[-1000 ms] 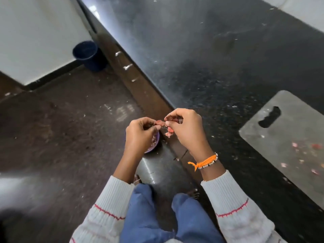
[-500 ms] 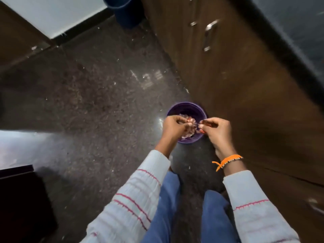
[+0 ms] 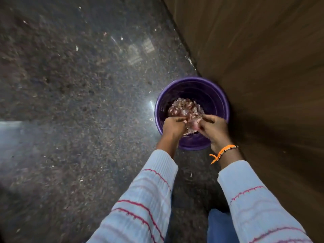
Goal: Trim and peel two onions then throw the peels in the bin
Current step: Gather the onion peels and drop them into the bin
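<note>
While both hands hang over the purple bin (image 3: pixel 217 95), the person bends toward it, so that nothing falls on the dark stone floor (image 3: pixel 70 102). The bin stands on this floor, just beside the brown wooden cabinet front (image 3: pixel 263 67), and a heap of reddish onion peels (image 3: pixel 184 106) already lies at its bottom. The left hand (image 3: pixel 172 126) has its fingers curled inward, and the right hand (image 3: pixel 213 128) pinches pale pink peel pieces (image 3: pixel 192 126) between thumb and fingertips. I cannot tell if the left hand holds a piece too, because of blur. The hands are close together, low above the rim, probably so that the light peels drop straight inside. An orange bracelet (image 3: pixel 222 152) sits on the right wrist. I judge that this is the last step, the throwing away; the onions themselves are not in view.
</note>
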{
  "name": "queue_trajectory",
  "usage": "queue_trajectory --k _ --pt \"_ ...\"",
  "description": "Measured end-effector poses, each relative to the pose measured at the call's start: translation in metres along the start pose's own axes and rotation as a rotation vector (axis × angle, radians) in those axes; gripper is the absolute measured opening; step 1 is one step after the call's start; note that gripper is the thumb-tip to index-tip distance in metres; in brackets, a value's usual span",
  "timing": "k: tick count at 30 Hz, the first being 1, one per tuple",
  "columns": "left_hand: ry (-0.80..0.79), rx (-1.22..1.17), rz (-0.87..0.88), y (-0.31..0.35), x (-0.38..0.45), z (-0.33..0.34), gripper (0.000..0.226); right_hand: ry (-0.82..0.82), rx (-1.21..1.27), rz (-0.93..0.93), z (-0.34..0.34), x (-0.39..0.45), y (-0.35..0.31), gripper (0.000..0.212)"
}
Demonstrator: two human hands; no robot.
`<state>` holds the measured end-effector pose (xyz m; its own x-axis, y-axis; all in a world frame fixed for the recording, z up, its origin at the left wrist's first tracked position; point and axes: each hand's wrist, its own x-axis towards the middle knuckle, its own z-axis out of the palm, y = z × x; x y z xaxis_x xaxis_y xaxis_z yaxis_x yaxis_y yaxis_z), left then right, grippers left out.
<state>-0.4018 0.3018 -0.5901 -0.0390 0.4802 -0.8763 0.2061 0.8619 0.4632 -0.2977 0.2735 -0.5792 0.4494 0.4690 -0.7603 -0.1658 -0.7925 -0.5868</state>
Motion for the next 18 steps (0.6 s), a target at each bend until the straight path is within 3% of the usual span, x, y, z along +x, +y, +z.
queue_trajectory --k 3,6,10,13,18 --pt "0.022 -0.011 0.006 -0.008 0.010 0.005 0.035 -0.043 -0.027 0.011 0.003 0.013 0.006 0.028" --pt "0.073 -0.014 0.005 -0.001 0.001 0.001 0.021 0.006 -0.061 -0.047 0.000 0.008 0.002 0.025" --pt "0.133 -0.015 0.067 0.022 -0.034 -0.013 0.020 0.062 -0.009 -0.097 -0.011 -0.031 -0.027 0.004" --pt "0.154 0.027 0.098 0.043 -0.076 -0.022 0.022 0.097 0.027 -0.154 -0.027 -0.073 -0.056 0.023" --pt "0.092 -0.058 0.156 0.079 -0.170 -0.028 0.007 0.024 0.157 -0.242 -0.070 -0.170 -0.106 0.019"
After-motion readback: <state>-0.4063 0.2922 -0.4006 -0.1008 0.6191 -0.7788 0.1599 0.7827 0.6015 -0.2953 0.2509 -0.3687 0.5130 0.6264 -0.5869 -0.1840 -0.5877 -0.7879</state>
